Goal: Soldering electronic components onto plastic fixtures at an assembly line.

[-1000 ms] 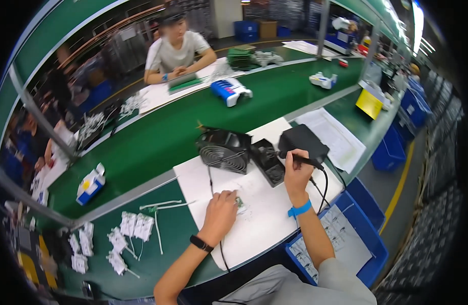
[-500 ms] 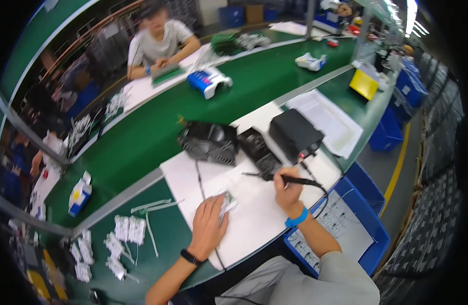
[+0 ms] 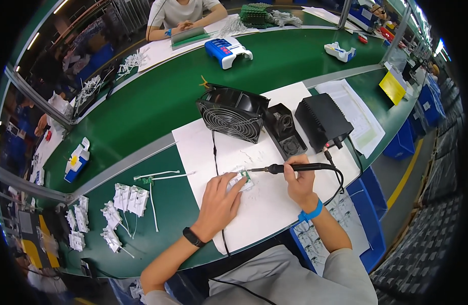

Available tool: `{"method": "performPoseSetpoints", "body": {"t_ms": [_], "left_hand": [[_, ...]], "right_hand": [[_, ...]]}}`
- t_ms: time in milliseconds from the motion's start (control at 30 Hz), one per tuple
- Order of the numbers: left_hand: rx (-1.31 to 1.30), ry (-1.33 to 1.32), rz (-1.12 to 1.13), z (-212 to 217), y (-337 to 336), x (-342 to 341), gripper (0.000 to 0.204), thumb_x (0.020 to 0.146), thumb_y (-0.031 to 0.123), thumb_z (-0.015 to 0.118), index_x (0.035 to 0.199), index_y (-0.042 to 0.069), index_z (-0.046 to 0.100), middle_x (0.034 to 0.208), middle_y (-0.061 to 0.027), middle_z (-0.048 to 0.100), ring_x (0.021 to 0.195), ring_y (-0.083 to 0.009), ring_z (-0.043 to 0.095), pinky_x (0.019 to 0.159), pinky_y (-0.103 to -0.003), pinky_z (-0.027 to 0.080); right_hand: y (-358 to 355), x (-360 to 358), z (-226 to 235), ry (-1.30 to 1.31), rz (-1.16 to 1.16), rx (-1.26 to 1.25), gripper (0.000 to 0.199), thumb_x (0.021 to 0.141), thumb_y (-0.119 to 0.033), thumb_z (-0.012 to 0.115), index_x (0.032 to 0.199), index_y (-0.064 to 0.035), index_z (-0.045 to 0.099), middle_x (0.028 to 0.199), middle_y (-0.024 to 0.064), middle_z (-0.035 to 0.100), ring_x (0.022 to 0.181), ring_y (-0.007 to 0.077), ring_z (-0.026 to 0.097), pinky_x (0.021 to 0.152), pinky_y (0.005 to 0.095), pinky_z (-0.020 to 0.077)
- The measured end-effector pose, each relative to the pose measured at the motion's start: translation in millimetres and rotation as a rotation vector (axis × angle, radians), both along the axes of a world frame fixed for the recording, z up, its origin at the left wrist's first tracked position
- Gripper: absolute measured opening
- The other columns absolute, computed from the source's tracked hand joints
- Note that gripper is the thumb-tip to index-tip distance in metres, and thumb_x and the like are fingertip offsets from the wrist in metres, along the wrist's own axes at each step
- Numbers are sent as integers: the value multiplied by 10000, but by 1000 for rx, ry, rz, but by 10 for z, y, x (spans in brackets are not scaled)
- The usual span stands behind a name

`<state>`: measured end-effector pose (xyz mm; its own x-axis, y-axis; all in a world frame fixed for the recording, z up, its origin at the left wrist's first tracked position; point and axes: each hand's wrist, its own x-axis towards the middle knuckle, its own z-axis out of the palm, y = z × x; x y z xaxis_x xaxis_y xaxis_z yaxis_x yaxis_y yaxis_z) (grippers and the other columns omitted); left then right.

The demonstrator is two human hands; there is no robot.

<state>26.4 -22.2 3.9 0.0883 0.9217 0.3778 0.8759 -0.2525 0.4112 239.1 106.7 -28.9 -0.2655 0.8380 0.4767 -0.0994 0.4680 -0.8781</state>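
I am gripping the iron [image 3: 275, 169] with my right hand [image 3: 301, 187], its tip pointing at the part [image 3: 247, 178]. My left hand [image 3: 219, 201] is partly covering that part on the sheet [image 3: 267, 208], grip unclear. Papers [image 3: 357, 119] are bearing illegible print. Fan [image 3: 230, 121] and stand [image 3: 283, 134] are bounding the room beyond.
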Motion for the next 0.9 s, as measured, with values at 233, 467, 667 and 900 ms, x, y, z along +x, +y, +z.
{"method": "performPoseSetpoints", "body": {"t_ms": [233,467,667,900], "left_hand": [[16,-13,-6,-10,20,-2,428,868,51,682,1294,48,636,1274,-158,565,1158,-359,536,1010,-453,451],[31,-9,9,-34,13,-10,436,861,46,691,1294,59,643,1292,-161,574,1156,-359,542,1006,-452,456],[38,-7,11,-53,21,-2,432,860,50,694,1289,60,646,1292,-163,572,1159,-362,540,1005,-453,454],[39,-2,13,-32,13,0,409,873,45,679,1280,42,645,1256,-166,577,1164,-365,544,1018,-459,462]], "right_hand": [[29,-8,3,-34,21,-9,94,963,-56,668,995,-41,582,793,-13,556,648,38,460,561,213,370],[17,-3,1,-76,54,-1,68,987,-24,607,1012,-41,546,810,17,562,643,71,536,606,220,437],[3,10,26,-92,31,22,74,984,-22,609,1004,-43,541,820,15,557,647,62,521,607,216,428],[-9,16,-7,-44,-18,70,82,967,-37,637,994,-38,560,827,15,569,656,53,498,594,214,411]]}}
